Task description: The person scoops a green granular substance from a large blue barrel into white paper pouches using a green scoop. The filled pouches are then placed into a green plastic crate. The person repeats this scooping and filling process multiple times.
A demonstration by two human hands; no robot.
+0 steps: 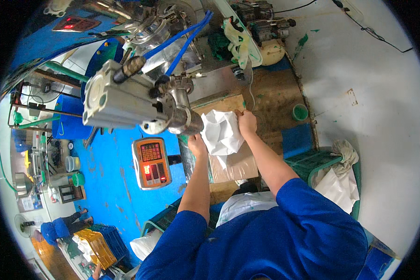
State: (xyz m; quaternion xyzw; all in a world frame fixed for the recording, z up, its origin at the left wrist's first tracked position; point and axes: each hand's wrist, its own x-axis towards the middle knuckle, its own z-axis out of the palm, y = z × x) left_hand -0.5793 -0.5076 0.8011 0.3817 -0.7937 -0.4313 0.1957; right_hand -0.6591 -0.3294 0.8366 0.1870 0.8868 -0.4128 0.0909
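A crumpled white bag (pixel 220 133) stands beneath and beside a metal filling nozzle (pixel 186 120), over a flat surface wrapped in clear plastic (pixel 238 169). At its left edge my left hand (pixel 198 145) is closed on the bag, partly hidden by the nozzle. My right hand (pixel 247 123) grips the bag's right edge with bent fingers. The bag's mouth and whatever is inside it cannot be made out. A grey pneumatic cylinder (pixel 119 100) with blue hoses (pixel 189 39) reaches across to the nozzle.
Left of my arms is an orange scale display (pixel 151 163) with lit red digits. Green crates (pixel 312 164) flank me, one with white bags (pixel 337 190). A green-stained cup (pixel 300 112) stands at the right. Other people (pixel 60 228) are at the lower left, near a yellow crate (pixel 100 247).
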